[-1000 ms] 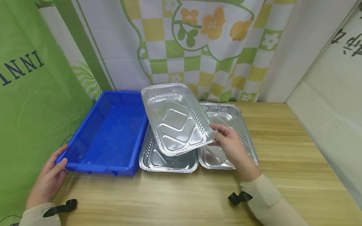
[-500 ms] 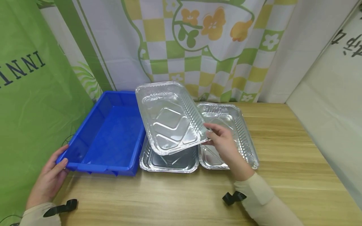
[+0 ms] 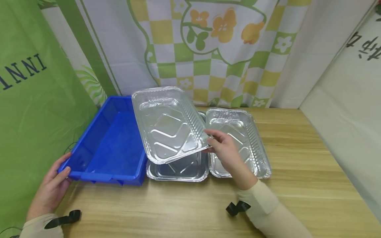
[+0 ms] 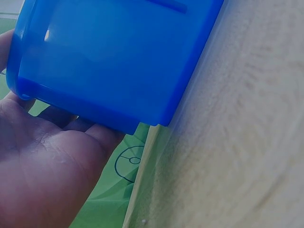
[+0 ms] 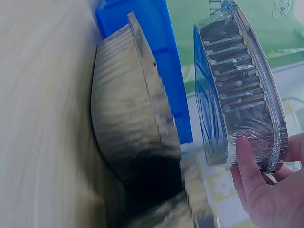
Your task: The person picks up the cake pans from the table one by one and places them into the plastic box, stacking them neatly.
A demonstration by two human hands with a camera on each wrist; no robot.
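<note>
At the left stands a blue plastic bin (image 3: 119, 142), and my left hand (image 3: 52, 188) grips its near left corner, thumb on the rim. In the left wrist view the fingers pass under the bin (image 4: 104, 61). My right hand (image 3: 224, 150) pinches the near right corner of a foil tray (image 3: 169, 129), which is raised and tilted. This tray overlaps the bin's right rim and hides much of a second foil tray (image 3: 181, 172) on the table. The right wrist view shows the raised foil tray (image 5: 237, 76) held above the one on the table, apart from it.
A third foil tray (image 3: 238, 145) sits on the wooden table (image 3: 300, 158) to the right. A patterned curtain (image 3: 202, 69) hangs behind the table. Green cloth (image 3: 26, 109) closes the left side, and a pale cloth wall (image 3: 345, 92) stands at the right.
My right hand has moved left with the raised foil tray, which now covers part of the bin's right side. More of the right foil tray shows. The left hand stays on the bin.
</note>
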